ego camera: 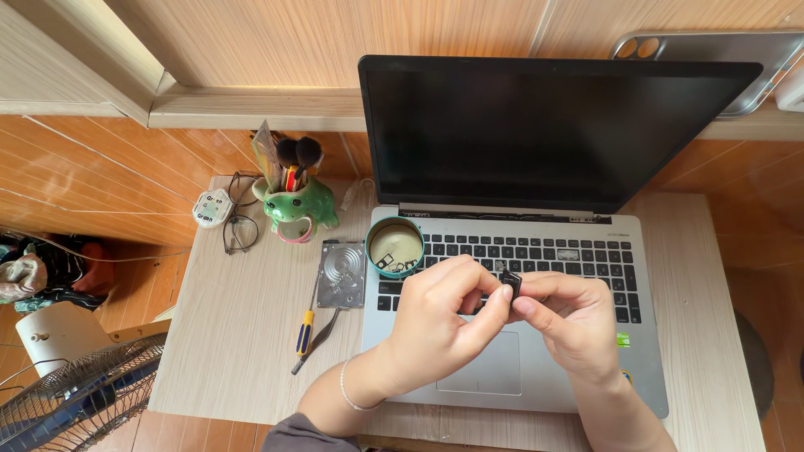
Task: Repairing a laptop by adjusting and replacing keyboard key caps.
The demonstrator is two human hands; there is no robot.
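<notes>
I see both forearms cut off at the near edge | small black part [512, 282] mostly hidden by fingertips, kind unclear | its long axis seems tilted near-left to far-right | left hand [440, 322] and right hand [569, 322] both pinch it above the laptop [645, 335] keyboard

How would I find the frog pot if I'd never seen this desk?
Start at the open laptop on the wooden desk and look just left of its screen. The frog pot stands there, the only shiny green animal-shaped thing, stuffed with brushes and pens.
</notes>
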